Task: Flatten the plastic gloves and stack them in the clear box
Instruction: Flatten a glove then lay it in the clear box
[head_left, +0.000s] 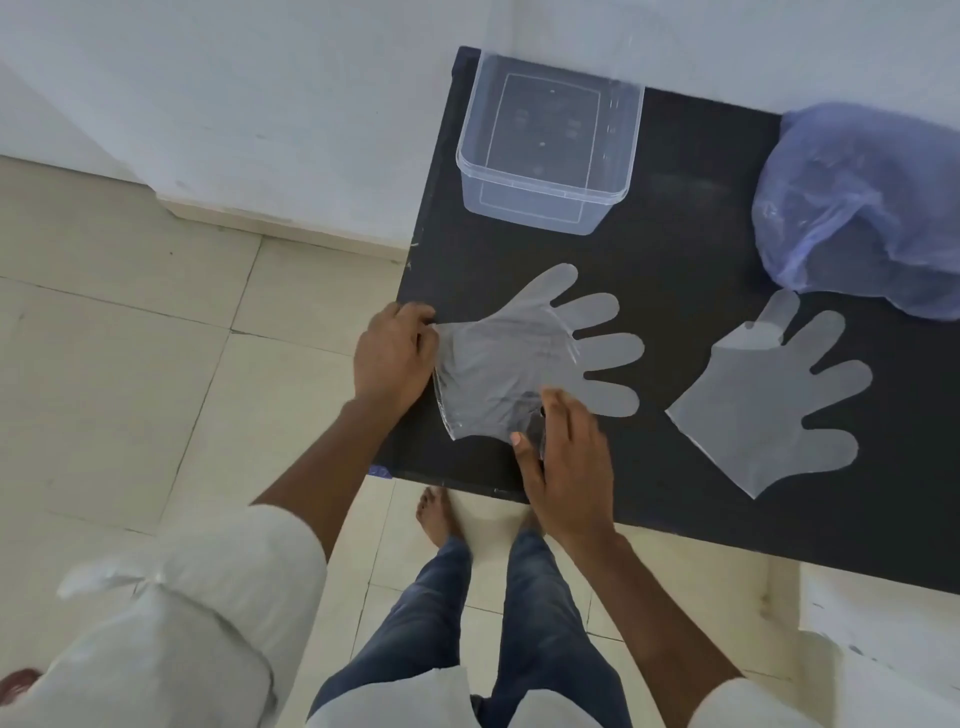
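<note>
Gloves: the near glove (524, 358) lies between both hands, cuff at the table's (675, 270) left edge, fingers pointing right; left hand (392, 358) pinches the cuff, right hand (566, 457) presses flat on its lower corner. Clear box (545, 150) sits beyond, open table between

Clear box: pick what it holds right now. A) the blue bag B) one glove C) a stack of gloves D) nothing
D: the clear box shows only its bare bottom, while both gloves lie on the black table.
</note>
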